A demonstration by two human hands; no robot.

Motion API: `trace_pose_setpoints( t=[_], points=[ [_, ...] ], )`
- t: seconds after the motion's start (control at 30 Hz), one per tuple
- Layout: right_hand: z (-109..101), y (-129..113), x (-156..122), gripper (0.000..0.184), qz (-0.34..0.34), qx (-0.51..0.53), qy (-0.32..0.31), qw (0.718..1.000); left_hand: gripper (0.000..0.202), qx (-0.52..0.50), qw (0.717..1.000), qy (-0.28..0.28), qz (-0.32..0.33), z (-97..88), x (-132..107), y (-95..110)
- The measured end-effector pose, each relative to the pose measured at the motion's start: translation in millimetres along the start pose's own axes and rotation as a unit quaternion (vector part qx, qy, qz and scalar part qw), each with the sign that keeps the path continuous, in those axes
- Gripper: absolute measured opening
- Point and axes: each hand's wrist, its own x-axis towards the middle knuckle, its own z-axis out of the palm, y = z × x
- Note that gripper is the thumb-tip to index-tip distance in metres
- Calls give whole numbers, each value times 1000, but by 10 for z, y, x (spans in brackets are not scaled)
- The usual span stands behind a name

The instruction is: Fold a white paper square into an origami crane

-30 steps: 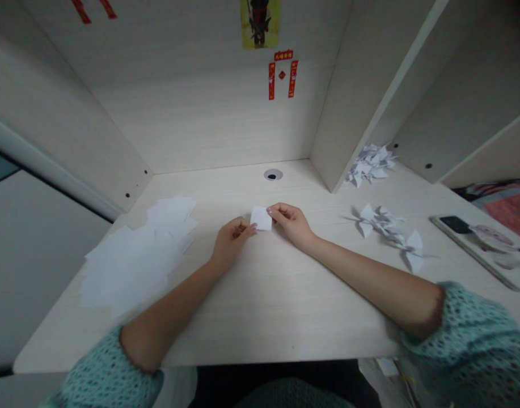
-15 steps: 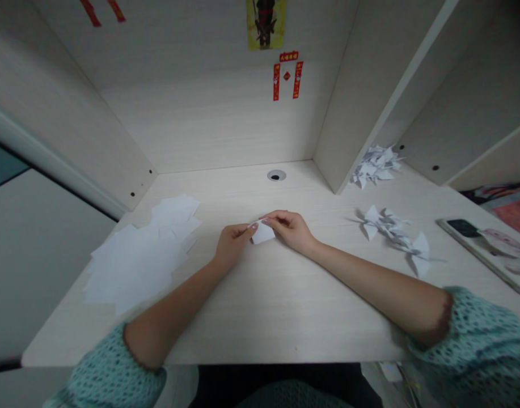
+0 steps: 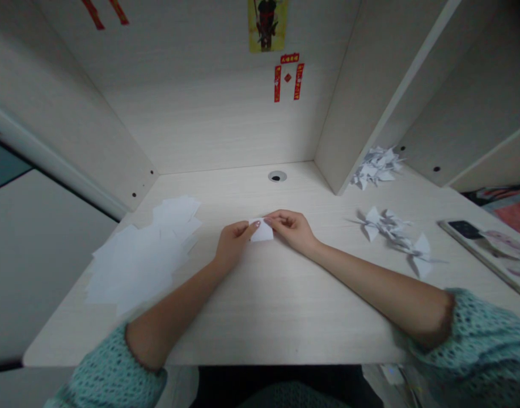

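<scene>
A small piece of white paper (image 3: 262,231) is held over the middle of the desk between both hands. My left hand (image 3: 234,241) pinches its left side, thumb on the near face and fingers behind. My right hand (image 3: 292,228) grips the upper right edge between thumb and bent fingers. Whether the paper is folded in layers I cannot tell. To the left lies a spread pile of white paper sheets (image 3: 140,263). Right of my right hand sit several folded paper cranes (image 3: 389,228), their wings pointing various ways.
A heap of folded white paper pieces (image 3: 376,165) lies behind the upright divider (image 3: 349,130). A phone in a decorated case (image 3: 489,249) rests at the far right. The desk (image 3: 260,323) has a round cable hole (image 3: 277,177) near the back panel.
The paper has turned so more of its flat face shows towards me. My left thumb has shifted slightly right and up across it; my right hand is almost still.
</scene>
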Motion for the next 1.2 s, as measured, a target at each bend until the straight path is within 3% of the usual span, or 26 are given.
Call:
trace_pose_setpoints(
  t=[0.1, 0.3, 0.57, 0.7, 0.8, 0.93, 1.1, 1.2],
  points=[
    [0, -42, 1, 32, 23, 33, 16, 999, 32, -35, 999, -24, -1, 15, 12, -23],
    [5, -62, 4, 32, 39, 67, -10, 997, 30, -56, 998, 28, -13, 7, 31, -38],
    [-31, -3, 7, 26, -7, -50, -61, 997, 32, -77, 997, 27, -5, -4, 60, -73],
    [-17, -24, 14, 31, -19, -2, -48, 999, 30, -49, 999, 10, -2, -1, 52, -120],
    [-14, -24, 13, 36, -31, 17, -44, 998, 29, 31, 1000, -2, -3, -3, 23, -89],
    [-18, 5, 5, 23, -51, -39, -32, 997, 30, 76, 997, -13, 0, -3, -17, -14],
    [-24, 63, 14, 23, -32, -28, -18, 999, 35, 34, 999, 13, -3, 4, -24, -6],
    [-20, 74, 11, 26, -17, -48, -44, 998, 36, -21, 998, 50, -19, 2, 6, -30]
  ],
)
